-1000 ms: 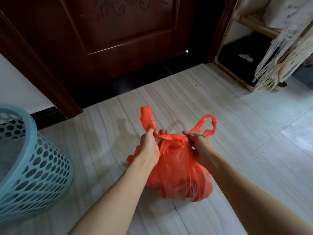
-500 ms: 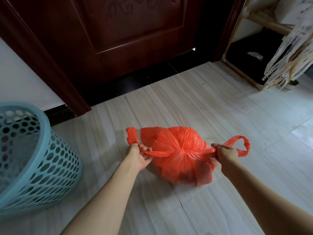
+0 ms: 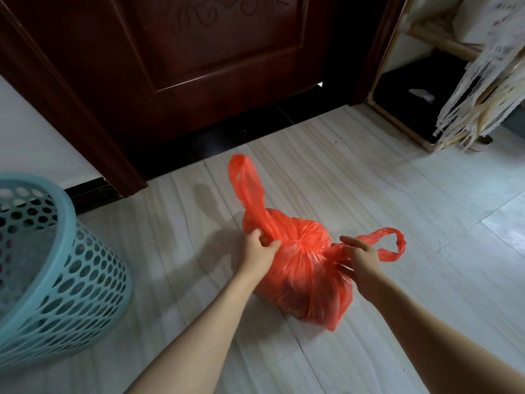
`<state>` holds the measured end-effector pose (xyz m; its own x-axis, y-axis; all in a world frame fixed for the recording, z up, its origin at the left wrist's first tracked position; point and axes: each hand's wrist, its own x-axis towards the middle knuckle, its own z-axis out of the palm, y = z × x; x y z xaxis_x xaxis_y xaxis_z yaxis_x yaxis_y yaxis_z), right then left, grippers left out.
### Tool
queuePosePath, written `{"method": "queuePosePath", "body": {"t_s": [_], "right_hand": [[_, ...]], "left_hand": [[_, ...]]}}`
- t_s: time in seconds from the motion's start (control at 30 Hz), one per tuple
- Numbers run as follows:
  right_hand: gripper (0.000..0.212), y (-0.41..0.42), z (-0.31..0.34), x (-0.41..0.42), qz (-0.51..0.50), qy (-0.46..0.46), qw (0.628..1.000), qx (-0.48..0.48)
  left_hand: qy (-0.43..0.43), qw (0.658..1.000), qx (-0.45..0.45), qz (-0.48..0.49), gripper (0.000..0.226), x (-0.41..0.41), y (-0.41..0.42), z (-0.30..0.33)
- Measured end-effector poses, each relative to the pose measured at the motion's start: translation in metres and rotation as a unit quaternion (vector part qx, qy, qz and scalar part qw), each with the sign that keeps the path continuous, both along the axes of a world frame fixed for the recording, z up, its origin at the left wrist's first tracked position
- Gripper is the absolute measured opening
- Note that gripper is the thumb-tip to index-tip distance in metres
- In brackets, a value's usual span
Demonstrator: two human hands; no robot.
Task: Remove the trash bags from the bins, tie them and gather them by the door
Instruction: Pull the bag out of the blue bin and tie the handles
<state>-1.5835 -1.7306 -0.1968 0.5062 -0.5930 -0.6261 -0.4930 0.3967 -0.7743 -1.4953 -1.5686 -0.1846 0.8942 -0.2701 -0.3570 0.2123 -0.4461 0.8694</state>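
A full red trash bag [image 3: 304,274] lies on the pale floor in front of the dark wooden door [image 3: 216,52]. Its top is gathered into a knot at the middle. My left hand [image 3: 260,250] pinches the base of the left handle, which loops up and away toward the door. My right hand [image 3: 359,255] grips the base of the right handle, whose loop trails off to the right. A light blue perforated bin [image 3: 54,268] stands at the left; I cannot tell what is inside it.
A wooden shelf unit [image 3: 397,103] with a lace cloth [image 3: 488,81] hanging over it stands right of the door. A small metal bowl [image 3: 483,142] sits under the cloth. A white wall [image 3: 34,143] runs left of the door frame.
The hands pulled the handles outward and tightened the knot, then came back toward the bag. The left handle now stands up toward the door.
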Motion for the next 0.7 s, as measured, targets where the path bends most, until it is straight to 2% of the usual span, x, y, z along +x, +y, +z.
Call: {"method": "queuePosePath", "body": {"t_s": [0.07,0.1,0.17,0.23,0.27,0.4,0.47,0.53,0.6,0.7], "right_hand": [[0.036,0.003,0.001,0.001,0.035,0.001,0.999,0.004],[0.036,0.005,0.002,0.002,0.053,0.001,0.999,0.006],[0.038,0.007,0.003,0.002,0.079,0.001,0.997,0.006],[0.038,0.006,0.003,0.0,0.094,0.002,0.995,0.026],[0.037,0.004,0.002,-0.002,0.099,0.003,0.994,0.047],[0.021,-0.002,0.002,-0.008,0.046,-0.026,0.985,0.165],[0.023,-0.004,0.003,-0.006,0.013,-0.068,0.978,0.196],[0.017,-0.008,0.006,-0.001,-0.012,-0.126,0.967,0.222],[0.008,-0.012,0.007,0.003,-0.004,-0.18,0.951,0.251],[0.016,-0.016,0.016,0.008,0.022,-0.243,0.919,0.311]], "left_hand": [[-0.146,0.988,0.05,0.011,0.023,-0.009,-0.008,0.006],[-0.178,0.983,0.044,-0.003,0.031,-0.013,-0.013,0.007],[-0.18,0.983,-0.005,-0.035,0.04,-0.022,-0.023,0.015],[-0.143,0.988,-0.041,-0.045,0.036,-0.025,-0.033,0.022],[-0.138,0.989,-0.03,-0.043,0.035,-0.025,-0.037,0.024],[-0.143,0.968,0.2,-0.053,0.036,-0.018,-0.037,0.015],[-0.104,0.955,0.257,-0.104,0.047,-0.019,-0.034,0.01],[-0.07,0.933,0.305,-0.176,0.071,-0.021,-0.032,0.005],[-0.088,0.903,0.353,-0.226,0.092,-0.025,-0.031,0.001],[-0.117,0.867,0.413,-0.252,0.107,-0.032,-0.032,-0.004]]}}
